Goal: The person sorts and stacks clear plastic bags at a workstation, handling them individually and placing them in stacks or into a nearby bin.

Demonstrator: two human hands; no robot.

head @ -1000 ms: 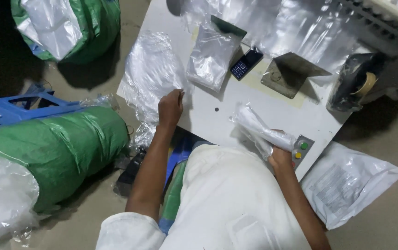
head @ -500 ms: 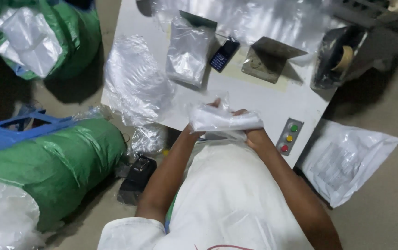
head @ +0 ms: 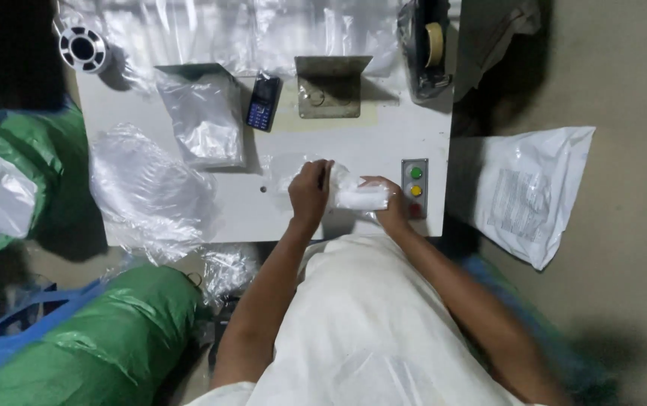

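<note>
Both my hands hold a small white folded item in a clear plastic bag (head: 357,194) just above the near edge of the white worktable (head: 369,143). My left hand (head: 310,189) grips its left end, where loose clear film spreads out over the table. My right hand (head: 390,203) pinches its right end, close to a grey button box (head: 414,188) with green, yellow and red buttons.
On the table lie a stack of clear bags (head: 203,124), a crumpled plastic heap (head: 147,195), a dark phone (head: 263,102), a metal bracket (head: 331,86), a tape dispenser (head: 429,49) and a spool (head: 83,49). Green sacks (head: 105,338) stand left; a white mailer bag (head: 530,192) lies right.
My left hand left the plastic heap and joined my right hand on the bagged item, which came to the table's near edge. The view swung so the table sits square.
</note>
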